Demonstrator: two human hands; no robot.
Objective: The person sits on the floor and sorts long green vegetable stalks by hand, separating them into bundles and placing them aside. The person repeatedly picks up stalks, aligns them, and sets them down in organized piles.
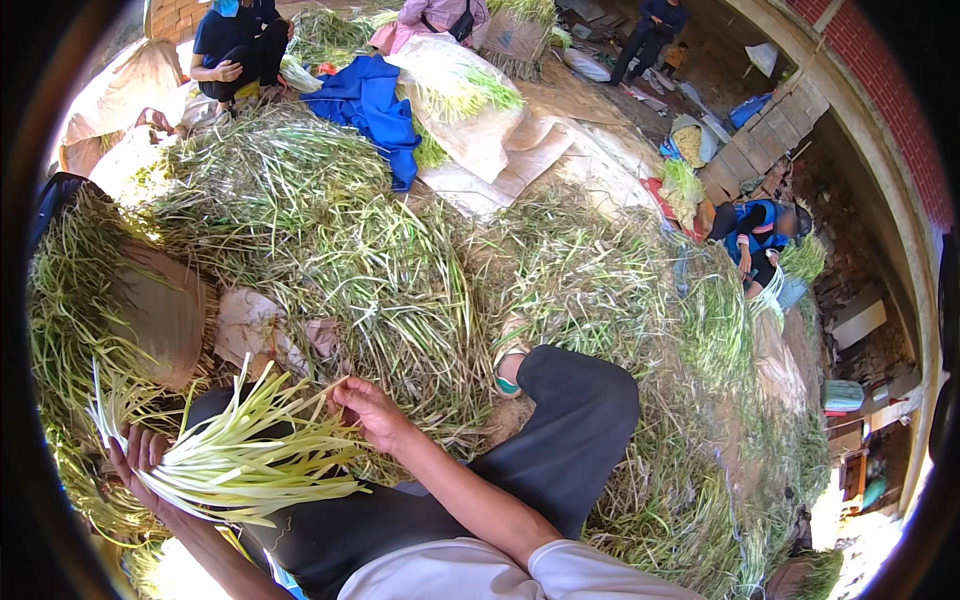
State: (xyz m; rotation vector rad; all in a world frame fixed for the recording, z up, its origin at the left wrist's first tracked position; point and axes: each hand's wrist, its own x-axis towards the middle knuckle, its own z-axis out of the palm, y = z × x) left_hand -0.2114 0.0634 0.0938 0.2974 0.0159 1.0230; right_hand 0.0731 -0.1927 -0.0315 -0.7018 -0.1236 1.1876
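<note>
My left hand (139,457) is closed around a bundle of pale yellow-green leafy stalks (247,457), which look like blanched chives, at the lower left. The stalks' white ends stick out to the left of the fist, and their leaf tips fan out to the right over my dark trouser leg. At the tips, my right hand (367,409) pinches a thin yellowish leaf between thumb and fingers. Left of and above the bundle stands a brownish sack-like bale (161,315) with green leaves around it.
Loose green and dry leaves (375,277) cover the ground around my bent leg. Beyond lie a blue cloth (364,101) and pale sheeting (480,142) bearing more pale stalks (465,82). A co-worker (757,232) sits at the right; several other people are at the top.
</note>
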